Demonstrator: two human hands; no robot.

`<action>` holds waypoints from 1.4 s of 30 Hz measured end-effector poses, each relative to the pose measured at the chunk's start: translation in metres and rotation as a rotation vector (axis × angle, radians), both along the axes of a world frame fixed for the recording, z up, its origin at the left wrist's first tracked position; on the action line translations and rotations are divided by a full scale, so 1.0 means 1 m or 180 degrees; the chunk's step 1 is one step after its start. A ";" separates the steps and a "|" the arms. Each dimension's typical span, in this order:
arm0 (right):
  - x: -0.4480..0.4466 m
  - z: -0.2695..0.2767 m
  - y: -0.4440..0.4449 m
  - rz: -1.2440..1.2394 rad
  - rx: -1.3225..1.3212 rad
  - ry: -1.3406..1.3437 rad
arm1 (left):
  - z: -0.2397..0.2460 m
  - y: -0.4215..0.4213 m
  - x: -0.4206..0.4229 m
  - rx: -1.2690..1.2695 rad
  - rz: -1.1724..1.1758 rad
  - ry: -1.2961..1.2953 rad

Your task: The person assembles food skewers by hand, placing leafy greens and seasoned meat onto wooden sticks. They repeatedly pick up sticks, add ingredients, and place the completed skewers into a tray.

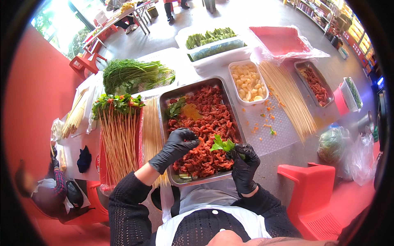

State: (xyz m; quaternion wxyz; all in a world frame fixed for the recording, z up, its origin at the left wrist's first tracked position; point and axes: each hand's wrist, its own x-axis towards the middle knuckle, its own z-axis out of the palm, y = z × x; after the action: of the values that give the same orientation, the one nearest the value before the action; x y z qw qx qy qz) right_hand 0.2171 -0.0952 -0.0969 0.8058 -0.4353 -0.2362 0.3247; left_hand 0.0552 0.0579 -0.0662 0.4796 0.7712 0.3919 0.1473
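Note:
A steel tray (227,87) of raw, red marinated meat strips (212,123) lies in front of me. Over its near left part is my left hand (181,143) in a black glove, fingers curled close to the meat; whether a strip is pinched there is hidden. At the tray's right edge my right hand (245,166), also gloved, grips a sprig of green leaves (222,144). More leaves (176,107) sit in the tray's far left part. Left of it stand bare bamboo skewers (151,129) and a red tray of loaded skewers (118,135) topped with greens and meat.
Peeled garlic cloves fill a white tub (258,100). More skewers (286,98) and a smaller meat tray (329,100) lie right. Beyond are herbs (132,73) and a cut-greens tub (215,47). A red stool (311,184) stands right; a gloved co-worker (50,196) sits left.

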 end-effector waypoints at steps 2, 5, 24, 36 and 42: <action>0.002 0.004 0.002 0.0258 -0.0121 0.0351 | 0.009 -0.006 -0.008 -0.1219 0.0617 -0.0560; 0.004 0.010 0.012 0.0703 -0.0312 0.0711 | 0.028 -0.021 -0.019 -0.0879 0.0508 -0.0826; -0.036 0.021 0.007 0.1376 -0.0055 -0.0330 | 0.035 -0.104 -0.009 0.2146 0.1055 -0.1013; -0.037 0.039 0.006 0.1104 -0.0489 0.0050 | 0.006 -0.106 -0.043 0.0451 0.0837 -0.1664; -0.048 0.045 0.004 0.1299 -0.0399 -0.0147 | -0.005 -0.104 -0.047 -0.0875 0.0540 -0.2105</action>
State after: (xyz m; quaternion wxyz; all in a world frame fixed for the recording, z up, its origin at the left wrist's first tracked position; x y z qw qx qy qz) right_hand 0.1694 -0.0916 -0.0518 0.6891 -0.4351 -0.3172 0.4851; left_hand 0.0087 -0.0458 -0.0711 0.6656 0.5750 0.2943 0.3738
